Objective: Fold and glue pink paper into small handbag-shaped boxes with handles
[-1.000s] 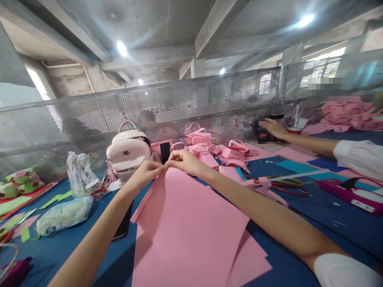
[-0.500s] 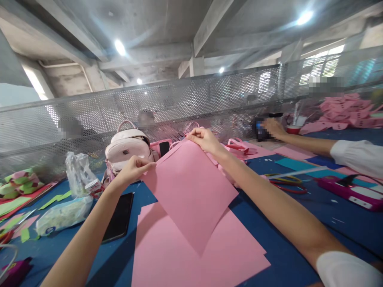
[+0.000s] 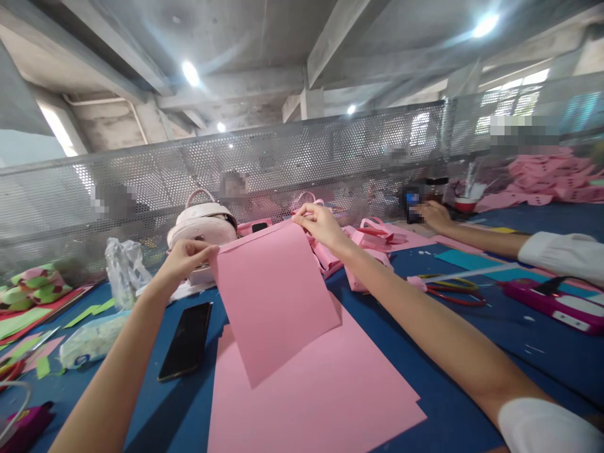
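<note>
A sheet of pink paper (image 3: 278, 296) hangs between my two hands, its folded strip along the upper edge. My left hand (image 3: 189, 259) pinches the upper left corner. The upper right corner is in the closed fingers of my right hand (image 3: 317, 223). Below the hanging sheet lies a stack of larger pink sheets (image 3: 321, 396) on the blue table (image 3: 410, 352); the held sheet hides part of its far side. A black phone (image 3: 186, 343) lies left of the stack, close to my left forearm.
Behind my hands stand a pale pink backpack (image 3: 207, 220) and pink paper bags (image 3: 372, 239). To the right are scissors (image 3: 453, 292) and a magenta device (image 3: 552, 305). Another person's hand (image 3: 435, 216) is near a phone (image 3: 413, 204). A plastic packet (image 3: 94, 340) lies left.
My left hand has moved left and slightly up, so the sheet now hangs wider and straighter, its lower corner swung left. My right hand stays nearly in place, still pinching.
</note>
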Available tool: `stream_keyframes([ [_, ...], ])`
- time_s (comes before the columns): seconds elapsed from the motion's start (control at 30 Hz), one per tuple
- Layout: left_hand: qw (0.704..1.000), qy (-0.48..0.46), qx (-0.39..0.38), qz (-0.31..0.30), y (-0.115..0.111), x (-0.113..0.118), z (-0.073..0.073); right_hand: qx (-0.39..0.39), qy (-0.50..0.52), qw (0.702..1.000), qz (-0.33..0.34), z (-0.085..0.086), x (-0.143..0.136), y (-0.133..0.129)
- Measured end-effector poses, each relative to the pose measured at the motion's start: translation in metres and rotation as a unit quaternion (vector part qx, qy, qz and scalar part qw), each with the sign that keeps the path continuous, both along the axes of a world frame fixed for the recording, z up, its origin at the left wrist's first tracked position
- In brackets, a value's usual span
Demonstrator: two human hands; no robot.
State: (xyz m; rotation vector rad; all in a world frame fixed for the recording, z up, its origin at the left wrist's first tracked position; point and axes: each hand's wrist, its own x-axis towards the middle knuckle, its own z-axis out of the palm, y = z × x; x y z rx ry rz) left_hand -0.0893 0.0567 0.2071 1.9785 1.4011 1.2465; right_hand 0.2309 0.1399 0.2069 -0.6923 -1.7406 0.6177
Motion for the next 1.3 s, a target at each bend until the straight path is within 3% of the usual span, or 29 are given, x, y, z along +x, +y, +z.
stream_keyframes([
  [0.4,0.998,-0.051,-0.020,0.013,0.000,-0.010,-0.002,0.009,0.005,1.000,-0.010,-0.002,-0.004,0.001],
  [1.3,0.997,-0.068,-0.036,0.029,0.008,-0.028,-0.011,-0.027,-0.004,0.999,0.032,-0.010,-0.015,-0.001],
])
